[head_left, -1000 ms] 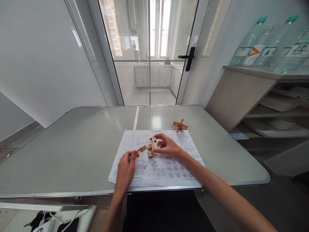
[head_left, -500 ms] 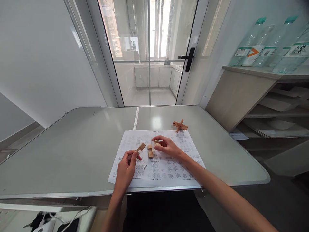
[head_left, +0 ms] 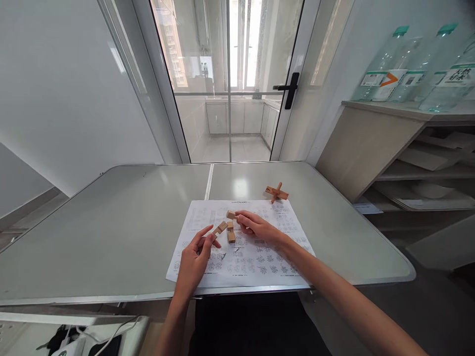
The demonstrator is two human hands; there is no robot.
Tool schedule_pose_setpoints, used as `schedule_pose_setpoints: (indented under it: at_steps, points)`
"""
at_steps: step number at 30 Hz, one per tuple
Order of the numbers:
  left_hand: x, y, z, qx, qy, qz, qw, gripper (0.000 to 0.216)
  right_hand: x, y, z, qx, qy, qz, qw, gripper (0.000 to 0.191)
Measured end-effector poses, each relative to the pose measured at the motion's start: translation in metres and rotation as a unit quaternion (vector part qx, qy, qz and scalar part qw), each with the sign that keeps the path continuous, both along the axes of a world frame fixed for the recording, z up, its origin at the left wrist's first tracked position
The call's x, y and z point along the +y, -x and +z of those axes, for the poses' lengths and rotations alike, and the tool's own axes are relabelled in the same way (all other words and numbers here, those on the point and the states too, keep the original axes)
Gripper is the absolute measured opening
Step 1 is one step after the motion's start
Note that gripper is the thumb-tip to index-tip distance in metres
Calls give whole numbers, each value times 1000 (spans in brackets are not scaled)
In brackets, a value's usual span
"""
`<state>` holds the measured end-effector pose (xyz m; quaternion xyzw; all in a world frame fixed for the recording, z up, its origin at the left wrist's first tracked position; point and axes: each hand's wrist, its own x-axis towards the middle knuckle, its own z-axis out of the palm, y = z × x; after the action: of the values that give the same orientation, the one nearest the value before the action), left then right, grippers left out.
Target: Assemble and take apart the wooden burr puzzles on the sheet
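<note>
From the nearer right hand [head_left: 257,226], whose grip pinches the pale block [head_left: 230,214], the middle block [head_left: 231,233] lies on the sheet [head_left: 260,280] toward seven o'clock, long axis twelve-to-six, the left hand [head_left: 196,251] gripping the slanted block [head_left: 221,227].

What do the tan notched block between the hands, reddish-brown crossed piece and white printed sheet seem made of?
Tan notched block: probably matt wood, by its colour and squared edges. Reddish-brown crossed piece: likely wood, by its warm tone; finish unclear. White printed sheet: apparently matt paper, thin and flat.
</note>
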<state>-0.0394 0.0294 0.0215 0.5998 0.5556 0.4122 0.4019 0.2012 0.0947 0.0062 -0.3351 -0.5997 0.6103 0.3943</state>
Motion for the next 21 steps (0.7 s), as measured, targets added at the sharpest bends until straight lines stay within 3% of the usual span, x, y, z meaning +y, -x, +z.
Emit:
schedule_pose_setpoints:
  at_steps: [4,9,12,21]
  points:
    - [-2,-1,3,8,2,12,1000,63,0,-1,-3,21,10,31,999,54]
    - [-1,-1,1,10,-9,33,999,59,1,-2,-5,37,0,89,995,39]
    - [0,-1,-2,0,-22,40,999,55,0,-3,-4,36,-13,89,995,35]
    - [-2,-4,1,-11,-20,5,1000,49,-5,-2,1,1,10,119,993,38]
